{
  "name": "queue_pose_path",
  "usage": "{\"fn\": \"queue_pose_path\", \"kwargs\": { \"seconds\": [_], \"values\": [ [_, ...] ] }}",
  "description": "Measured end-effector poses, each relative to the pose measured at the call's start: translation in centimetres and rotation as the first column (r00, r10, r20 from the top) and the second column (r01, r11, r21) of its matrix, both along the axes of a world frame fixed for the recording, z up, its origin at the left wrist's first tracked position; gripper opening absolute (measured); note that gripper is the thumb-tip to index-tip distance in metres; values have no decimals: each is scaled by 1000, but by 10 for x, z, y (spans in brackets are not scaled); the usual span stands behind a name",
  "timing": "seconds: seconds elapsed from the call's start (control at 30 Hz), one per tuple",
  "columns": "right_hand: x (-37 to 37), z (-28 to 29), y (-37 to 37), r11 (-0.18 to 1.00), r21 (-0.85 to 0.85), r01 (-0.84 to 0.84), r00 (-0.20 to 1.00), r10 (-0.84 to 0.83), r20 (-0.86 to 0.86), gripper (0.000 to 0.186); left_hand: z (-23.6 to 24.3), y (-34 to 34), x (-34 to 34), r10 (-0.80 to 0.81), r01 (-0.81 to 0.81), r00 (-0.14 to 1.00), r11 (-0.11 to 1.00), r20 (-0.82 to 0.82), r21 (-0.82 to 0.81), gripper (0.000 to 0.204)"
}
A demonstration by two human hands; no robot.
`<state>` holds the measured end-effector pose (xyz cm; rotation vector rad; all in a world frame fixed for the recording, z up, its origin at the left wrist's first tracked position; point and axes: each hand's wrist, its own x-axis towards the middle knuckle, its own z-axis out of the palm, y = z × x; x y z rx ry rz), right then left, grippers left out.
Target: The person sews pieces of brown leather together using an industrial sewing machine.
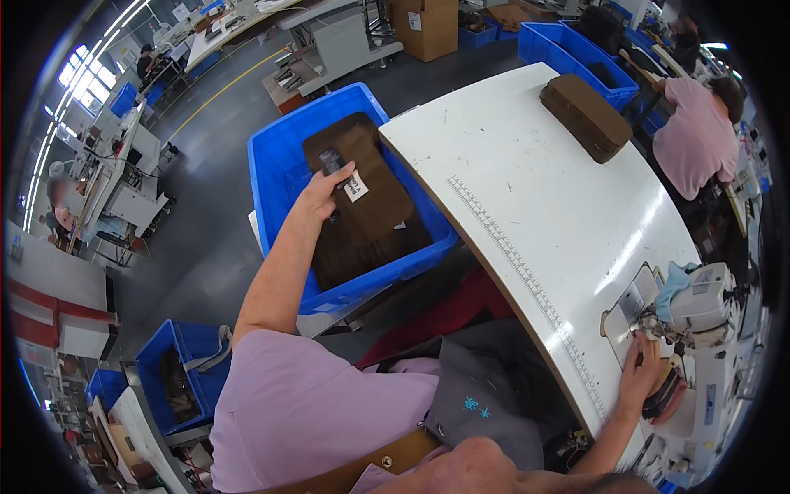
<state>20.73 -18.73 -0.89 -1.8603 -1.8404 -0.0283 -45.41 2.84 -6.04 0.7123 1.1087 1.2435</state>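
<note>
- Brown fabric pieces (362, 206) lie stacked in the blue bin (271, 177) to our left, just beside the edge of the white surface (535, 189); a small white tag sits on the top piece.
- Our left hand (325, 191) reaches out over the bin and rests on the top of the stack; its fingers (339, 177) are curled around a small dark piece at the stack's upper end, thumb on top.
- Our right hand (640, 372) lies at the near edge of the surface by the white sewing machine (699, 309); its fingers press flat on a piece under the machine's head, and we cannot tell whether they pinch it or only hold it down.
- To do this well, we judge it best to peel only the top piece, lifting from its corner so the layers beneath stay squared.
- We would keep the right hand steady at the machine so the work there does not shift.
- A padded brown block (586, 115) sits at the far end of the surface, well apart from both hands.
- Another person in pink (699, 136) works beyond it.
</note>
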Motion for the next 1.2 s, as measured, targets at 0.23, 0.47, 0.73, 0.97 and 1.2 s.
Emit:
{"fn": "queue_pose_path", "kwargs": {
  "seconds": [0.23, 0.47, 0.73, 0.97, 1.2],
  "values": [
    [-3, -4, 4, 1000, 4, -22, 1000, 22, 1, 21, -121, 4, 18, 117, -129, 991, 968, -68, -217, 40],
    [2, 0, -1, 998, 16, 54, 995, -55, 85, 19, -148, 27, 22, 69, -234, 417, 972, -906, -34, 96],
    [-17, 10, 1, 992, 17, 124, 992, -124, -14, 18, -10, 76, 73, 695, -286, 406, 713, -593, 640, 64],
    [-17, 9, 2, 990, 127, 68, 998, -67, -12, 13, 96, 41, 297, 191, 652, 646, 366, -739, 664, 25],
    [-15, 30, 3, 954, 298, 40, 979, -97, 180, 14, 79, -58, 439, -299, 868, 496, 170, -815, 466, 31]
  ]
}}
